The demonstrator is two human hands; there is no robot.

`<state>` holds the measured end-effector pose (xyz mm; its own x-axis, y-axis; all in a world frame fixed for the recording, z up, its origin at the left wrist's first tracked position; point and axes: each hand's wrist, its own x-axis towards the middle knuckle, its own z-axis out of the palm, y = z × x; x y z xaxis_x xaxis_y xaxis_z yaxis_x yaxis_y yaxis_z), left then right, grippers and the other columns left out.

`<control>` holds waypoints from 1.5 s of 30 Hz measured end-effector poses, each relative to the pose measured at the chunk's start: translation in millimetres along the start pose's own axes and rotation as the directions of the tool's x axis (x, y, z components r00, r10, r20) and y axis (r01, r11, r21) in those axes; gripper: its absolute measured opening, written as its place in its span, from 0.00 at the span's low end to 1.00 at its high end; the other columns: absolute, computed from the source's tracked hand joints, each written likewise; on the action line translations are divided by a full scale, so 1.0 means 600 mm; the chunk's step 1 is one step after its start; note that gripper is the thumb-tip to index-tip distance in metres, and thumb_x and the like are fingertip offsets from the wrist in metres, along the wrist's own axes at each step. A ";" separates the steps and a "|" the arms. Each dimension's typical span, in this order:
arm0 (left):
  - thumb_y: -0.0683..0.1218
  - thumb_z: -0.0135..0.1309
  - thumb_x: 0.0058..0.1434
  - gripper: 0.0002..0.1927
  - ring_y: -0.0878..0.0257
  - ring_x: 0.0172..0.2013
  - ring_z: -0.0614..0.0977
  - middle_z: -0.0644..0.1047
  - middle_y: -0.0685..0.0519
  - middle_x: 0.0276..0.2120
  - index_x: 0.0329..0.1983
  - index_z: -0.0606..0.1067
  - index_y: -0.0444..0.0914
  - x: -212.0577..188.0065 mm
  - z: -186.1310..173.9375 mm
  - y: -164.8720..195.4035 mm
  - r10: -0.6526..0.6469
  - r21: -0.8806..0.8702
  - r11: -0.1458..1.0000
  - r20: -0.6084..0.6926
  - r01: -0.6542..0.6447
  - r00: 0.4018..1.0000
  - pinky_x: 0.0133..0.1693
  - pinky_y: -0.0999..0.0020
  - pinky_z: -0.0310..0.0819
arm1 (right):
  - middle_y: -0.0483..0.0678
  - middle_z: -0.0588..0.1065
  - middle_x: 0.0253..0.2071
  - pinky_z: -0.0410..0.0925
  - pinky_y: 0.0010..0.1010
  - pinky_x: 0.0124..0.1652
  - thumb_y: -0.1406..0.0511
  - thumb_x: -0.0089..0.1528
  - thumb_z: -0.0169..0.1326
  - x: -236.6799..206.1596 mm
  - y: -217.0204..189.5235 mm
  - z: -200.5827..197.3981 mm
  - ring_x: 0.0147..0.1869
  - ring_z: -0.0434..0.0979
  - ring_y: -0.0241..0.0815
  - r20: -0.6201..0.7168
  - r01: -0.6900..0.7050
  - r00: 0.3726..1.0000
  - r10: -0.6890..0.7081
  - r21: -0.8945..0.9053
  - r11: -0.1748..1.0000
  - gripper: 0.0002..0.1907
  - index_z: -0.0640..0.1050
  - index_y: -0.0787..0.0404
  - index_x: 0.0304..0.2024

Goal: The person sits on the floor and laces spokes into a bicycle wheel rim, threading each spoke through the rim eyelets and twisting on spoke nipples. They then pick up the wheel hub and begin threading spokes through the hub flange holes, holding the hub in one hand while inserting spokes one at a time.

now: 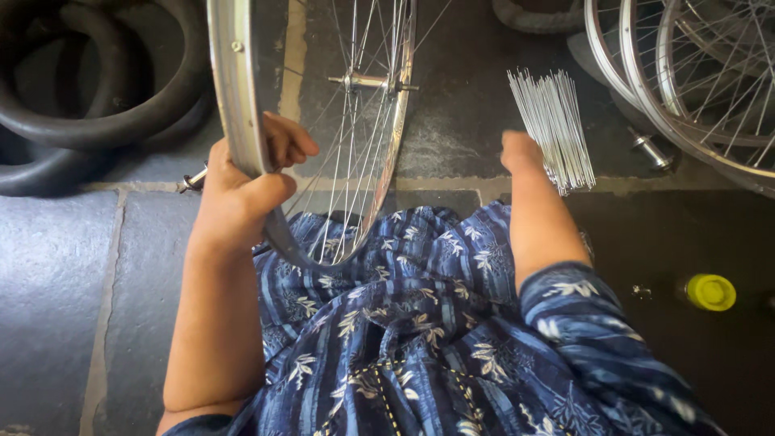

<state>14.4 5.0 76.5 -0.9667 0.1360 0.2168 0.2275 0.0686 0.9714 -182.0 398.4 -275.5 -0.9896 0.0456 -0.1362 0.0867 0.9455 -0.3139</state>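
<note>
My left hand [242, 190] grips the near rim of a silver bicycle wheel [230, 81] that stands upright on my lap, its spokes running up to the hub [367, 81]. My right hand [522, 153] reaches out to a bundle of loose silver spokes [557, 129] lying on the stone floor; the hand rests at the bundle's left edge, and its fingers are hidden, so a grasp cannot be confirmed. Blue patterned cloth [420, 323] covers my lap below both arms.
Black rubber tyres [97, 89] are piled at the far left. More spoked wheels [694, 89] lie at the far right, with an axle end [652, 152] near them. A small yellow cap [710, 291] sits on the dark floor at right.
</note>
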 end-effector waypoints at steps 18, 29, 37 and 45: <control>0.45 0.63 0.63 0.18 0.60 0.48 0.76 0.74 0.51 0.44 0.52 0.73 0.34 0.039 0.213 -0.086 0.364 0.152 0.920 0.008 -0.361 0.931 0.53 0.66 0.72 | 0.49 0.75 0.45 0.72 0.28 0.51 0.73 0.60 0.65 -0.437 -0.239 -0.206 0.51 0.78 0.39 -0.370 0.576 0.745 -0.555 0.776 0.255 0.06 0.83 0.62 0.40; 0.45 0.59 0.65 0.11 0.65 0.37 0.79 0.80 0.50 0.38 0.47 0.82 0.35 0.066 0.185 -0.147 0.123 0.015 0.991 0.350 -0.137 0.929 0.40 0.68 0.75 | 0.47 0.74 0.44 0.72 0.25 0.48 0.73 0.61 0.64 -0.483 -0.168 -0.218 0.48 0.76 0.36 -0.421 0.543 0.778 -0.466 0.824 0.161 0.06 0.82 0.63 0.41; 0.46 0.61 0.69 0.11 0.65 0.43 0.79 0.78 0.54 0.42 0.42 0.82 0.32 0.099 0.195 -0.195 0.266 -0.467 0.881 0.350 -0.079 0.898 0.47 0.68 0.73 | 0.47 0.74 0.44 0.72 0.26 0.49 0.73 0.61 0.64 -0.483 -0.176 -0.208 0.48 0.76 0.36 -0.450 0.581 0.757 -0.473 0.795 0.174 0.07 0.82 0.63 0.41; 0.46 0.63 0.65 0.11 0.66 0.41 0.82 0.80 0.53 0.41 0.42 0.81 0.33 0.072 0.203 -0.190 0.188 -0.582 0.810 0.374 0.072 0.908 0.44 0.70 0.78 | 0.49 0.74 0.48 0.72 0.28 0.51 0.73 0.60 0.64 -0.505 -0.167 -0.224 0.52 0.76 0.38 -0.400 0.572 0.765 -0.504 0.782 0.248 0.07 0.82 0.63 0.40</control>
<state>-38.9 123.2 -36.8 -0.7911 0.5063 0.3431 0.0462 -0.5099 0.8590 93.4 333.1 -76.2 -0.8470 -0.3124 0.4301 -0.4551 0.0083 -0.8904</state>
